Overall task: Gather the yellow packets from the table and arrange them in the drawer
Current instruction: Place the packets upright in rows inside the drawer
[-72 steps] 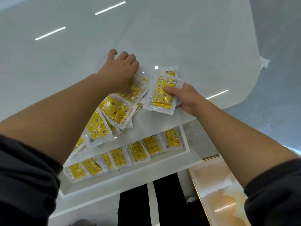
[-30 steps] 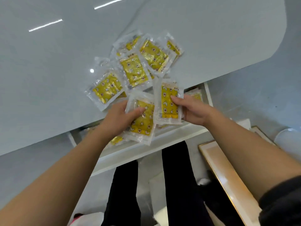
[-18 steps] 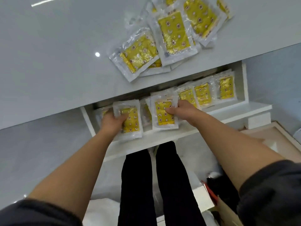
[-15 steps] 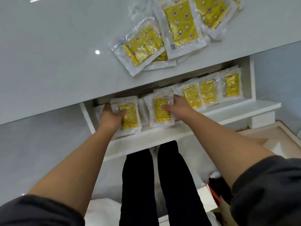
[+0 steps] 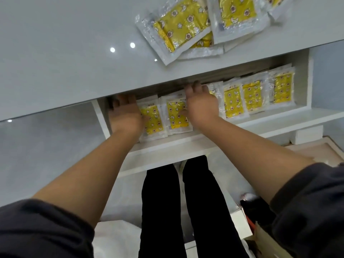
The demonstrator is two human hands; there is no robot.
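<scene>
Several yellow packets in clear wrappers lie in a loose pile (image 5: 180, 28) on the glossy white table (image 5: 65, 53), near its front edge. Below it the white drawer (image 5: 186, 144) is pulled out and holds a row of the same packets (image 5: 252, 96). My left hand (image 5: 124, 114) rests flat at the drawer's left end, fingers stretched under the table edge, beside one packet (image 5: 153, 121). My right hand (image 5: 202, 107) lies spread over the middle of the row, its thumb on another packet (image 5: 176, 118). Both packets lie flat in the drawer.
My legs in black trousers (image 5: 160, 211) stand right under the drawer front. A pale framed board (image 5: 320, 148) sits low at the right, and a white bundle (image 5: 115, 237) lies on the floor at the left.
Both hands carried a packet each from the table down into the drawer. The packets now lie flat in the row and my fingers have spread out over them.
</scene>
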